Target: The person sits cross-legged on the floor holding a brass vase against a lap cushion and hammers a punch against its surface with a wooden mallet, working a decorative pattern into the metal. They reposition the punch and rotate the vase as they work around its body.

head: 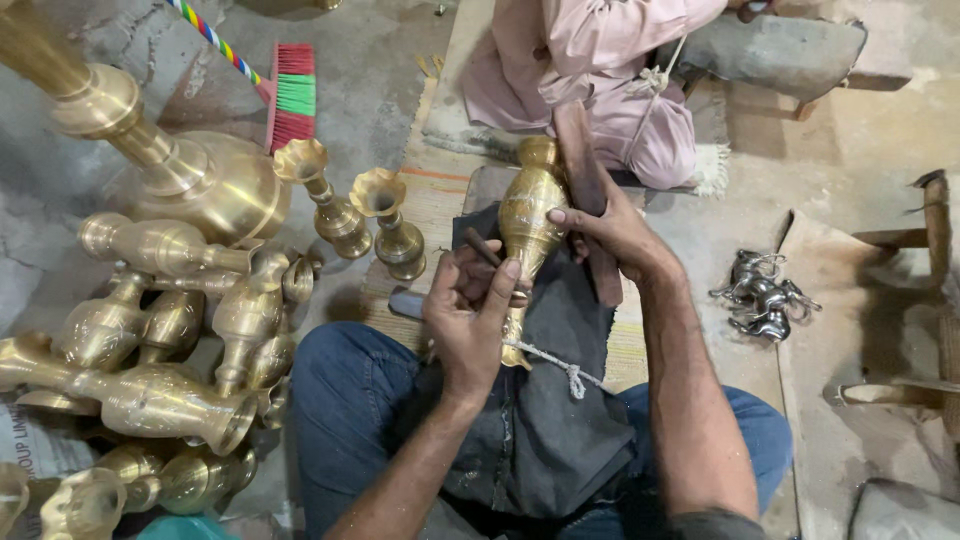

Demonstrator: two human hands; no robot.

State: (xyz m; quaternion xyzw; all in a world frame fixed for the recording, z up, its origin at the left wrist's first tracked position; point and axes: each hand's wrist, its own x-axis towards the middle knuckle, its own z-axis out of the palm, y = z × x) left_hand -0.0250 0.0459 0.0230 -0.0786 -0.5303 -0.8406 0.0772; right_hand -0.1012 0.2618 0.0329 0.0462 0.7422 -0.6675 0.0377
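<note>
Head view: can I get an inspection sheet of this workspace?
Surface: dark cloth over the lap, woven mat below.
Job's things: brass vase lying on a wooden block; left hand holds a thin tool to it, right hand steadies it.
Clutter: brass vases heaped at left, silver figurines at right.
Fingers: both sets curled.
Cables: white cord by the vase foot.
Surroundings: brush, a seated person in pink.
</note>
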